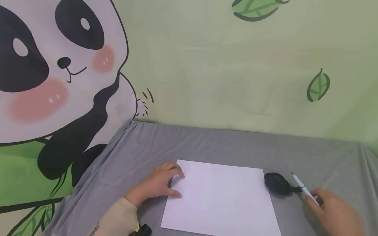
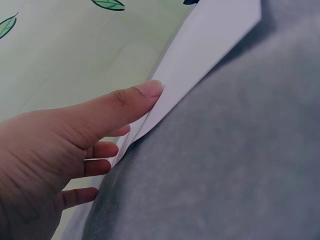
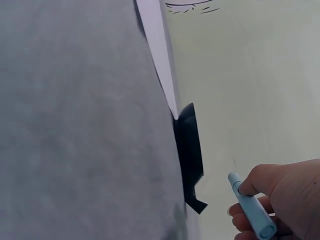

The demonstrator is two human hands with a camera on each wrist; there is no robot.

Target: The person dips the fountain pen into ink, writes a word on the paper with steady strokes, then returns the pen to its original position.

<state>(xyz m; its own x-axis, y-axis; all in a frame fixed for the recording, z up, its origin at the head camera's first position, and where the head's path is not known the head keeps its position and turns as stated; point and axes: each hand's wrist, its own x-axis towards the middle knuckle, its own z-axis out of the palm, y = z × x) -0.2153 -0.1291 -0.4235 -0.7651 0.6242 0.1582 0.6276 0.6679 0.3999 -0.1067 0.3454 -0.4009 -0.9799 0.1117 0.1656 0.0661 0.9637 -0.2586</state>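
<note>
A blank white sheet of paper [image 1: 218, 200] lies on the grey cloth. At its left edge rests my left hand [image 1: 160, 182], thumb and fingers spread apart and touching the sheet. The left wrist view shows that thumb [image 2: 150, 89] over the paper [image 2: 195, 55]. My right hand [image 1: 335, 209] holds a slim light-blue pen [image 1: 304, 186] to the right of the sheet, its dark tip pointing up and left. In the right wrist view the thumb and fingers grip the pen's barrel [image 3: 252, 210]. Close to the pen is a glossy black rounded object with a short stem [image 1: 277, 183].
Grey cloth [image 1: 206, 137] covers the table, with folds at its left side. A wall with a painted panda [image 1: 82, 82] and leaves rises behind. By the left sleeve, a small black object [image 1: 144, 230] is partly cut off by the frame's lower edge.
</note>
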